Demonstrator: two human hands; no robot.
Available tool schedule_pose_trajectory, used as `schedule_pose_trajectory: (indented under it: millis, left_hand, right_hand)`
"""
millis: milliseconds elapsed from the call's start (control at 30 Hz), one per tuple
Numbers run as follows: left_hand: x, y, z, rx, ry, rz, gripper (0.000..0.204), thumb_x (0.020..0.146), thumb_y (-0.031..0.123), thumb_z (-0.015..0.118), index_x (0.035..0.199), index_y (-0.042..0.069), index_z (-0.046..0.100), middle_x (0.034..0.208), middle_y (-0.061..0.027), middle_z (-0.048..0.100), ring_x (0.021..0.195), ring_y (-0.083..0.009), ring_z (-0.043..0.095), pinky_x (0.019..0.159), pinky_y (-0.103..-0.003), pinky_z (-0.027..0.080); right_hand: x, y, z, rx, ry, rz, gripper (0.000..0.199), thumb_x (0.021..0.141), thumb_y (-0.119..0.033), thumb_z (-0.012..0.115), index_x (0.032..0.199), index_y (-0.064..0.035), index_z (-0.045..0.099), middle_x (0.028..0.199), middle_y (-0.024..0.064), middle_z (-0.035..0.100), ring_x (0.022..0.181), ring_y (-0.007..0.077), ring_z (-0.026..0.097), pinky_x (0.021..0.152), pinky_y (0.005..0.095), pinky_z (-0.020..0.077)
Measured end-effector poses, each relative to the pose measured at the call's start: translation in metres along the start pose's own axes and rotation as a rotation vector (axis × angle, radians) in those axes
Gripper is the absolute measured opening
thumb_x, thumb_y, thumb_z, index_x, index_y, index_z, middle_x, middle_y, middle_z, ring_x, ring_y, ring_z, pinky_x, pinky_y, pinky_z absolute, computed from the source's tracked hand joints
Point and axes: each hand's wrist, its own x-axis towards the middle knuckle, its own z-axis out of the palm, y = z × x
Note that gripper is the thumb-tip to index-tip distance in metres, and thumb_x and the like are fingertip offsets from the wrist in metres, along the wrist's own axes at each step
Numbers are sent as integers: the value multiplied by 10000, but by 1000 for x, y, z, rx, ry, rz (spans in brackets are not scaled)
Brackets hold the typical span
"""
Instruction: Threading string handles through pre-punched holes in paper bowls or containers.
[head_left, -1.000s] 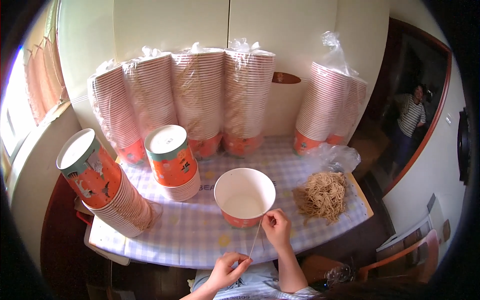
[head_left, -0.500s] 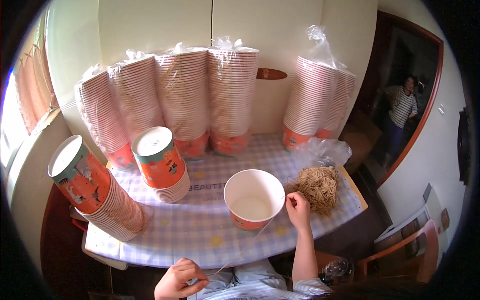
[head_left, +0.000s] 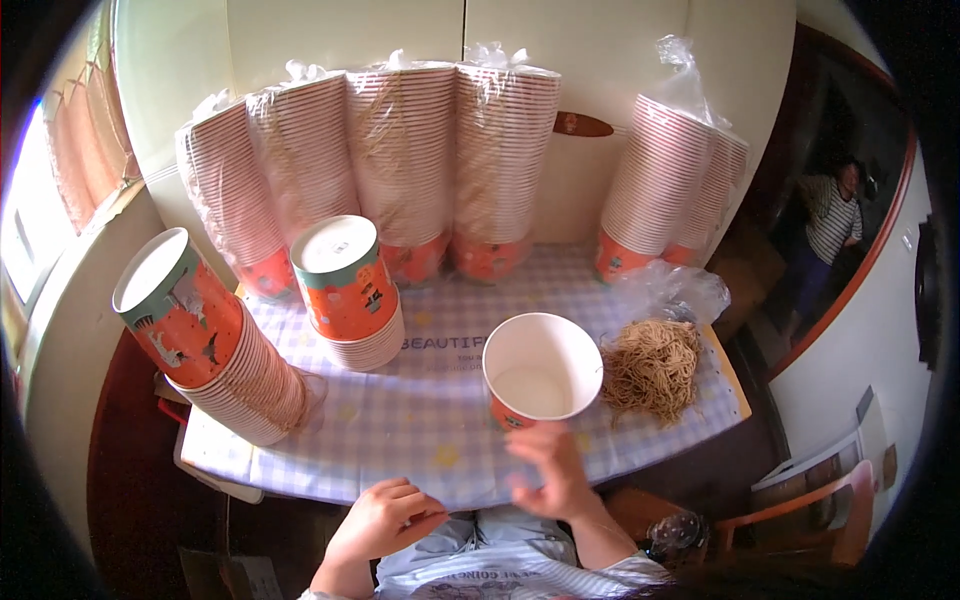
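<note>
A large white paper bucket [head_left: 542, 368] with an orange outside stands upright near the table's front, its open mouth facing me. Below its front side my right hand [head_left: 556, 476] is blurred by motion, its fingers apart and nothing visible in them. My left hand [head_left: 394, 516] hovers off the table's front edge, thumb and fingers pinched together. Any thin string in that pinch is too fine to make out. Beside the bucket on the right lies a tangled heap of tan strings [head_left: 654, 374].
Bagged bucket stacks [head_left: 402, 165] line the back wall, with another bagged pair [head_left: 656, 180] at the right. Two unwrapped upside-down stacks stand at left, one leaning [head_left: 205, 330], one shorter [head_left: 352, 295]. A crumpled clear bag [head_left: 672, 290] lies behind the strings. A person [head_left: 832, 222] stands in the doorway.
My right hand has left the bucket's right rim and come toward me, its pinch opened. The string stretched between my hands no longer shows clearly. The whole view has shifted slightly.
</note>
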Motion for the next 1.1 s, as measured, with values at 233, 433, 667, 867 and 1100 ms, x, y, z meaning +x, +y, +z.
schedule_pose_trajectory:
  millis: [233,433,667,867,1100]
  left_hand:
    - [20,-1,-1,294,194,75,102,675,126,672,709,85,585,558,-26,542,523,-202,529,476,-311,433]
    - [27,-18,-3,409,292,87,85,693,110,650,713,74,575,639,-36,565,590,-203,543,511,-307,447]
    - [90,-43,0,530,582,113,74,717,114,636,722,70,577,661,-45,564,610,-196,540,522,-304,442]
    - [145,-119,29,-444,522,-279,84,789,112,599,787,28,599,725,-42,613,611,-97,541,547,-228,431]
    - [144,-117,64,-998,404,-427,113,805,135,602,853,34,583,787,-39,619,671,-90,547,598,-219,442]
  right_hand:
    - [-5,-23,18,80,-224,-62,138,694,-159,671,775,-78,593,574,19,507,502,171,522,436,283,417]
    - [-3,-18,-17,-59,-208,61,105,675,-126,686,733,-103,602,571,27,534,507,191,548,443,297,426]
    - [18,7,-63,-300,25,185,65,685,-82,660,729,-75,614,595,52,564,526,215,560,459,307,433]
    - [71,15,-24,-364,41,103,33,759,-89,585,764,-63,564,688,90,575,583,262,573,500,336,442]
    - [52,24,18,-557,-208,162,115,757,-178,575,777,-73,532,714,58,577,679,216,592,560,348,478]
